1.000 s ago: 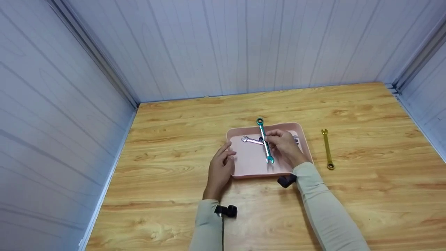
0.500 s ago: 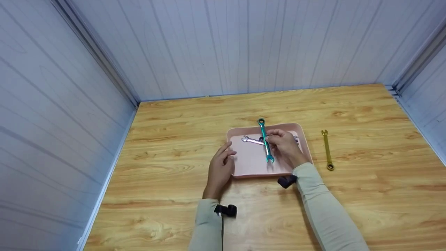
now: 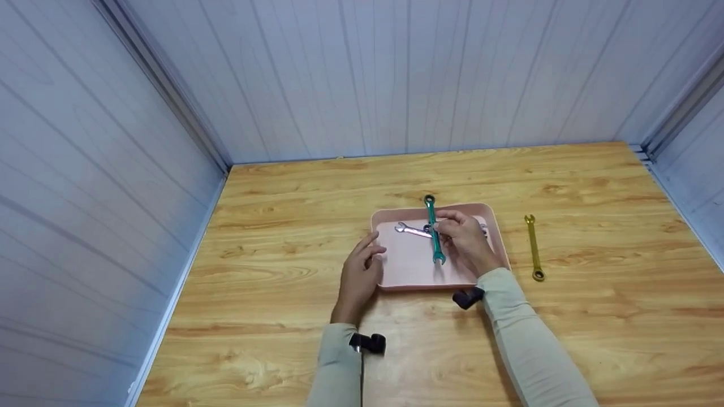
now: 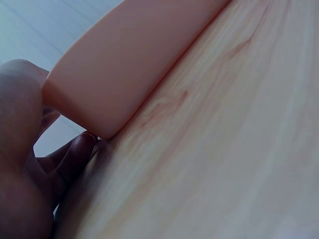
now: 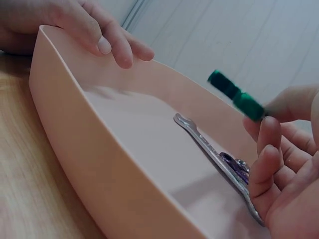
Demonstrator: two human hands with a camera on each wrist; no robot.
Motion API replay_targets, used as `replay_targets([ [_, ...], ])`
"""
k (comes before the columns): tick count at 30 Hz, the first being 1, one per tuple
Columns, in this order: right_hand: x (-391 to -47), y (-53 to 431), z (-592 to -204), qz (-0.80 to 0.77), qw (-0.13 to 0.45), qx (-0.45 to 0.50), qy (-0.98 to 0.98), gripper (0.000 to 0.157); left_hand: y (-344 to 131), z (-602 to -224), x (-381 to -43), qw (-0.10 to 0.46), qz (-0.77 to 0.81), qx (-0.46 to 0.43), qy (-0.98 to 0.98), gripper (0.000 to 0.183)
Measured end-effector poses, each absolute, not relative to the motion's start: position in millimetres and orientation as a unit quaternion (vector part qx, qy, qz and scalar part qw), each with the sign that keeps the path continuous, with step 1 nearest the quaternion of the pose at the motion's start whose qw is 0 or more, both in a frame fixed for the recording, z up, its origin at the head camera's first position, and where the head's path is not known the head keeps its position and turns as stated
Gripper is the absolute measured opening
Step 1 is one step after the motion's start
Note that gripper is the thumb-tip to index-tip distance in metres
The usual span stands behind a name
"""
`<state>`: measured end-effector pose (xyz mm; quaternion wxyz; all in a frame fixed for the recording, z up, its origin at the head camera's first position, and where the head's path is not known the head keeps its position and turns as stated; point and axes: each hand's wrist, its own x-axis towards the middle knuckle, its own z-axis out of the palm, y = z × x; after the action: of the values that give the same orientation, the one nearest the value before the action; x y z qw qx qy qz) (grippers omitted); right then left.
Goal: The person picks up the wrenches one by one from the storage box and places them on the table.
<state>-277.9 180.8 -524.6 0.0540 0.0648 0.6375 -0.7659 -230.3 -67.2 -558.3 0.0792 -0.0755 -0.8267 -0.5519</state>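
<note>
My right hand pinches a green combination wrench at mid-length, holding it above the pink tray. The right wrist view shows its green end clear of the tray floor. Beneath lies a silver wrench, open end to the left. Beside it is a purple metallic piece, partly hidden by my fingers; it looks like part of another wrench. My left hand grips the tray's left wall, some fingers over the rim, others low outside at the corner.
A yellow-gold wrench lies on the wooden table to the right of the tray, its ring end toward me. Pale panel walls bound the table at the back and both sides.
The view has tilted up slightly, so everything sits a little lower in it. The green wrench has turned slightly in my right fingers. My left hand stays at the tray's side.
</note>
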Motion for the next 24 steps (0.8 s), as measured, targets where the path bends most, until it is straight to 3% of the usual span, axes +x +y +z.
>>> replay_targets([
  [24,-277.7,179.9,-521.8,-0.759,0.053,0.063,0.646,0.038,-67.3,-557.7,-230.5,0.083,-0.547,-0.073,-0.830,0.021],
])
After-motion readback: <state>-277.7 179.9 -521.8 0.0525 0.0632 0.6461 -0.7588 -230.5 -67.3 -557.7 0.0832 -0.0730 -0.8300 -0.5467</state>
